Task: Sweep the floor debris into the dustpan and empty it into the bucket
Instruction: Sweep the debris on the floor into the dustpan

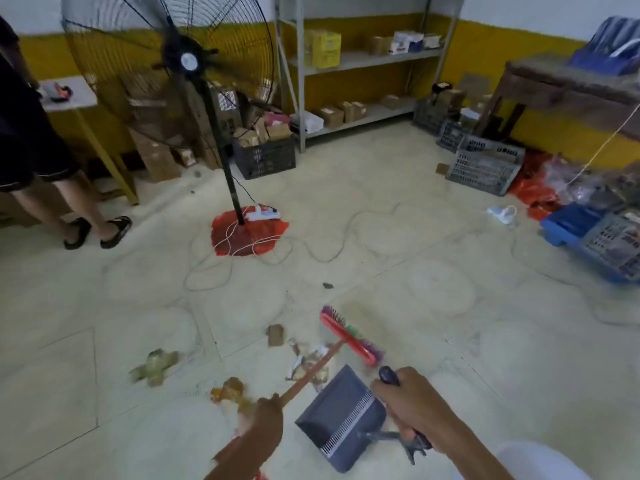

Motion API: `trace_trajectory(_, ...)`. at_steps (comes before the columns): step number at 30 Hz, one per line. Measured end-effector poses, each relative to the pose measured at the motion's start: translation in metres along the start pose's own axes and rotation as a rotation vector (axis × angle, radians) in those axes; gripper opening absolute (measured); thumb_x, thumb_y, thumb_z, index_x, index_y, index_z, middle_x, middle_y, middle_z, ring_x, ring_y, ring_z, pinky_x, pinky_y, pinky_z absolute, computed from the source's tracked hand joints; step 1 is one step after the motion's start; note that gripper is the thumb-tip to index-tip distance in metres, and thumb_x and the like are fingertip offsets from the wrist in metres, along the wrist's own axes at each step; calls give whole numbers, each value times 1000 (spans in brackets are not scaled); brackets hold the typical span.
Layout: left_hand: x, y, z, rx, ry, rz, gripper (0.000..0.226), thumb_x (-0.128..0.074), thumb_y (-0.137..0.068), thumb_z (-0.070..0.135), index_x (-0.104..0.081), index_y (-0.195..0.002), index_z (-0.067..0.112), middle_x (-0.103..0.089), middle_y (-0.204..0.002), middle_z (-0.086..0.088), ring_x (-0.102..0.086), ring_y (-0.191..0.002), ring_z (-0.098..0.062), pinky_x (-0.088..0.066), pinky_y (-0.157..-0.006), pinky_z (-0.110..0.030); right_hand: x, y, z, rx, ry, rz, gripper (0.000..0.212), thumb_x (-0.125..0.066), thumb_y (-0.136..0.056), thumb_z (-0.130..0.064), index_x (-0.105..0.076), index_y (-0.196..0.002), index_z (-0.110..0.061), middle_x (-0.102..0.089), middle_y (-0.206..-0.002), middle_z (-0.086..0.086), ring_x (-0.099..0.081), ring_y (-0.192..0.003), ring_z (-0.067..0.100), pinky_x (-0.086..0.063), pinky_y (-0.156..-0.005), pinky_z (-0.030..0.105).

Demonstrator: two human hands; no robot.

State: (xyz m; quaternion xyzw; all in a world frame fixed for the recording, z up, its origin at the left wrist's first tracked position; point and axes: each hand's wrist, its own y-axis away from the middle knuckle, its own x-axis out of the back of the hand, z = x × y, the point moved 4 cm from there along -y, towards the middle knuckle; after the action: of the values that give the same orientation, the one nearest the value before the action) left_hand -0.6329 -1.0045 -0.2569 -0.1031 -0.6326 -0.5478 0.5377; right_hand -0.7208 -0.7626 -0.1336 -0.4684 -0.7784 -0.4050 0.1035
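The bucket is nowhere in view, and much of the frame is smeared by motion, so the scraps on the floor (381,237) read only as brownish and white shapes. The left hand (266,415) is clenched around the reddish-brown handle of the broom (349,337); its forearm runs off the bottom edge, and the upper end of the handle is hidden behind it. The red broom head, with pink and green bristles, sits near the floor just beyond the main debris pile (308,362), which lies between the head and the dustpan (341,415). The right hand (408,398) grips the dustpan's dark upright handle; the grey pan hangs tilted, mouth toward the pile, and whether its lip touches the floor cannot be told. More scraps lie to the left: a crumpled wad (154,365), a brown clump (230,391) beside the left wrist, a small brown piece (276,335) and a dark chip (327,285) farther out. The middle of the floor is open, crossed by a loose cable (311,251) running from the standing fan (194,98) on its red base. Another person's legs (79,209) stand at the left edge, and crates (485,166) and shelving (360,64) line the far and right walls.
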Motion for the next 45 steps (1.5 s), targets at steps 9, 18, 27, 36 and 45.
trace_trajectory(9,103,-59,-47,-90,-524,-209,30,-43,-89,17,-57,-115,21,-63,-114,-2,-65,-99,-19,-52,-76,-31,10,-91,-59,-57,-76,-158,23,-63,-82,-27,-56,-66,-11,-49,-44,-1,-41,-33,13,-31,-38,23)
trace_trajectory(18,171,-32,-83,-66,-610,-161,33,-44,-94,21,-58,-123,23,-61,-111,-2,-62,-100,-21,-53,-89,-40,-6,-94,-101,-77,-71,-261,13,-57,-82,-18,-48,-76,-12,-39,-52,1,-28,-38,12,-21,-39,23)
trace_trajectory(27,140,-48,-91,29,-203,-171,49,-35,-104,21,-28,-152,18,-62,-110,-6,-48,-54,-10,-44,-28,-16,-26,-98,-120,-132,-262,-471,30,-58,-89,-15,-47,-62,-18,-35,-43,-9,-25,-33,8,-22,-31,16)
trace_trajectory(36,77,-26,-130,87,-429,-232,40,-40,-95,10,-46,-135,8,-52,-84,-2,-58,-71,-13,-52,-65,-23,-12,-107,-139,-81,-182,-414,35,-60,-89,-16,-46,-57,-19,-36,-43,-7,-26,-34,9,-22,-32,17)
trace_trajectory(45,111,76,-274,203,-211,-172,35,-39,-101,25,-55,-132,24,-66,-117,0,-63,-105,-15,-43,-100,-31,-44,-101,-173,22,8,-298,14,-58,-82,-14,-51,-70,-12,-43,-42,-3,-30,-32,11,-24,-34,18)
